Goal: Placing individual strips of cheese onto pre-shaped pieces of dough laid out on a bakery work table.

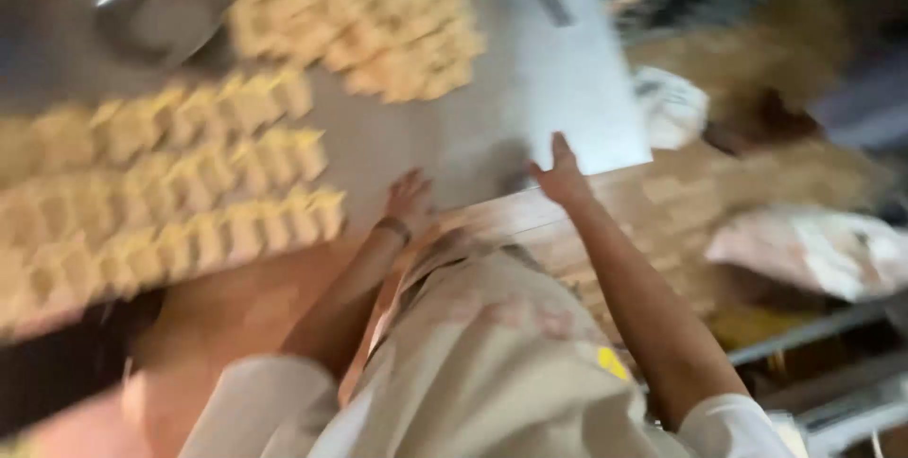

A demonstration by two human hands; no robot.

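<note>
Our left hand (409, 198) lies flat and empty on the tabletop (416, 136), nearest the dumplings (227, 221) in rows to its left; our right hand (560, 172), spread, presses a white sheet (577, 89).

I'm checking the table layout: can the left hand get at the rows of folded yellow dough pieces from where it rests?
Probably yes. The left hand lies flat on the table just beside the nearest row of yellow dough pieces, with nothing visible between them, though the picture is blurred.
</note>
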